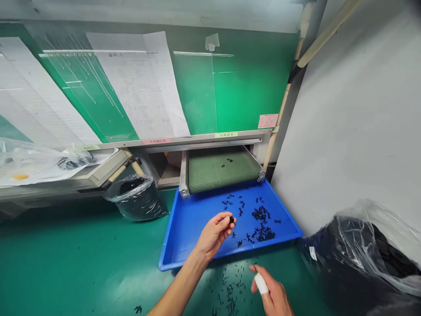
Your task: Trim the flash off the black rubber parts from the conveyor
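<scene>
My left hand (214, 233) hovers over the blue tray (184, 228), fingers pinched on a small black part (231, 219). My right hand (271, 292) is low at the tray's near edge, a white cot on its forefinger, pinching a thin black piece (255, 268). Several small black parts (261, 221) lie scattered in the tray's right half. More black bits (230, 292) lie on the green table between my hands.
A green conveyor belt (222, 169) feeds into the tray from behind, with a few parts on it. A clear bag of black parts (140, 197) stands at left, a larger one (368, 254) at right. Papers hang on the green board (230, 87). A grey wall (355, 123) stands at right.
</scene>
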Available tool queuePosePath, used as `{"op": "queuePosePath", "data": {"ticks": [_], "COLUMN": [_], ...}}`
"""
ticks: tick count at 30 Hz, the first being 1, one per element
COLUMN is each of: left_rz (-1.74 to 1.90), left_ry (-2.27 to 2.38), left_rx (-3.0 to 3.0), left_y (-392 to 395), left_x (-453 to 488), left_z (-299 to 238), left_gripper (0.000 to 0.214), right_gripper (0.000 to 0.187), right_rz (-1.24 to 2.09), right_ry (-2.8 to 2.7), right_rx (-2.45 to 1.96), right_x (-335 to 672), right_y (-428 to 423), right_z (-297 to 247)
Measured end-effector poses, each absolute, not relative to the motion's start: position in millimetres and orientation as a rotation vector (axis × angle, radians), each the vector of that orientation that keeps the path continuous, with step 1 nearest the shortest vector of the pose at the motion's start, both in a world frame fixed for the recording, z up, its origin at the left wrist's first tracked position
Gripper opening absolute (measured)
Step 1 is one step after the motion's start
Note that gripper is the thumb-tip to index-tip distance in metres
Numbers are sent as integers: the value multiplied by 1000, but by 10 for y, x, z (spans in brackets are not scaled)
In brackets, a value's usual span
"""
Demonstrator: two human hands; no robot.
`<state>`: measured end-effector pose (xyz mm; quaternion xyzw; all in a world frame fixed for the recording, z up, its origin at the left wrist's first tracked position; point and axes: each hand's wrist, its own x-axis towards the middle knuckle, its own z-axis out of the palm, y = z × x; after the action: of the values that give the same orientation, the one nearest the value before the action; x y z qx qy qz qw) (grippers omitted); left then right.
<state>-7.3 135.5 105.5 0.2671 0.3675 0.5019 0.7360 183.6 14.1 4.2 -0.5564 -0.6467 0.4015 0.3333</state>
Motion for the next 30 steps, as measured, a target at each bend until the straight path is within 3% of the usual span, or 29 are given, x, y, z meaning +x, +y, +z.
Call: {"op": "queuePosePath", "data": {"ticks": [6,12,17,24,30], "left_rz": [1055,1040,1002,977,960], "left_ry": [759,731,750,783,823], "left_rx": [458,462,546,637,729], "left_y": [486,49,-93,-119,-126], "left_x": [-158,-246,-305,-392,-445], "left_z": [918,820,804,793,722], "left_gripper": [31,31,33,35,37], "right_gripper": [33,39,35,47,47], "right_rz": [774,532,350,248,242], "right_ry": [-1809,-2005,-2115,-2286,-2368], "right_rx": [-1540,-1421,-1394,-1402,-1394], "right_x": [1624,1492,1430,1373,1356], "right_y": [-30,-292,-344,-335,-289], "right_z": [696,862,975,1039,1019]}}
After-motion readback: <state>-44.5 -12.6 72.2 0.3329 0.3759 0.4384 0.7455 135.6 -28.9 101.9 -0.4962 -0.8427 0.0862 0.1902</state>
